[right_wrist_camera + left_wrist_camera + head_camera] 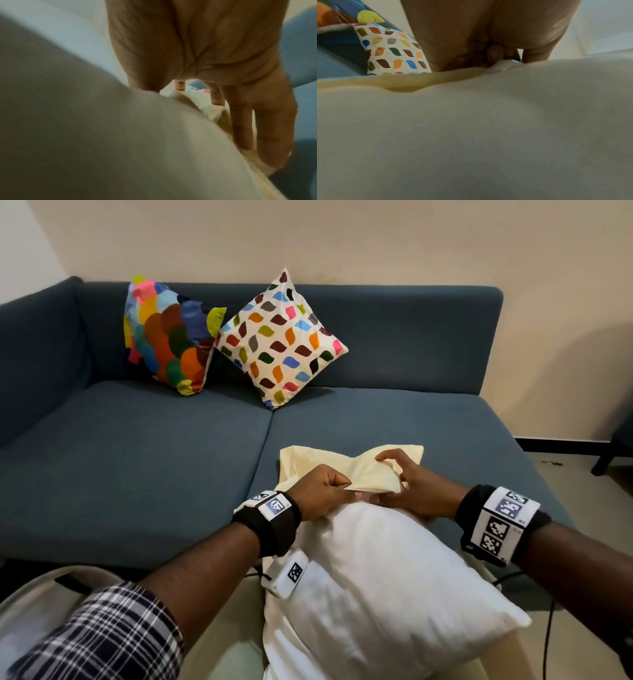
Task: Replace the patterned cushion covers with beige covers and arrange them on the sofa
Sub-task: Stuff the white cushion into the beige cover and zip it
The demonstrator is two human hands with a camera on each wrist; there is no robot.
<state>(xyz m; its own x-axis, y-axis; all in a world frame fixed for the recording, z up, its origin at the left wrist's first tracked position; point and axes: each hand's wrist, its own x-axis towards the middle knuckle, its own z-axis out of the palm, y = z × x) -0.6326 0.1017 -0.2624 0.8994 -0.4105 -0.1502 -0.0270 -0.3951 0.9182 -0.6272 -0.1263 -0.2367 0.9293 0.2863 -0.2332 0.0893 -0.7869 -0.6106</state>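
While a bare white cushion lies at the near edge of the blue sofa, both hands work at its far end, where the beige cover lies bunched on the right seat. Left hand pinches the cover's near edge between curled fingers; right hand grips the cover's upper layer, thumb above the cloth. Two patterned cushions lean on the far backrest, touching: a scalloped one at left, a leaf-print one just right.
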